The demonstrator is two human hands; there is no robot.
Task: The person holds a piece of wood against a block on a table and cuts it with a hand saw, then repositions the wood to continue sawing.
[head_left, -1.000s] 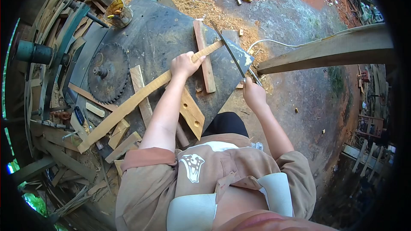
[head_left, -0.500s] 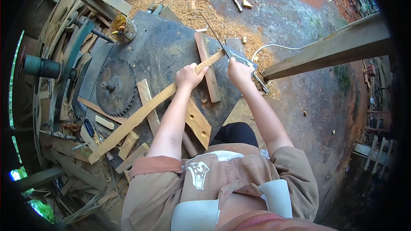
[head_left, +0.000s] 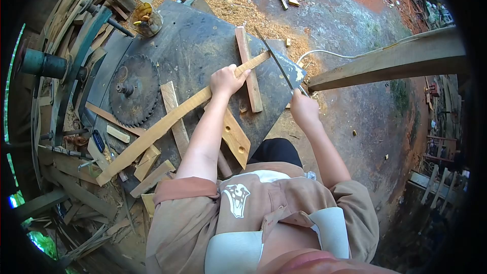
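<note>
My left hand [head_left: 227, 80] is closed around a long, slightly curved wooden strip [head_left: 167, 122], pressing it near its far end over a reddish block of wood [head_left: 248, 78]. The strip slants from the lower left to the far right of the metal table [head_left: 198, 45]. My right hand [head_left: 305, 109] is wrapped round the near end of a long, thin, dark file [head_left: 278, 62]. Its tapered blade lies across the tip of the strip and points away from me; the teeth are too fine to make out.
A toothed circular saw blade [head_left: 134, 91] lies left on the table, near a jar [head_left: 147, 23]. A board with holes [head_left: 234, 139] and several offcuts lie close to my left forearm. A thick wooden beam [head_left: 385, 61] stands right; sawdust [head_left: 228, 0] covers the ground beyond.
My right hand has drawn the file back toward me and to the right, so more of its blade has slid past the strip's tip. My left hand keeps its hold.
</note>
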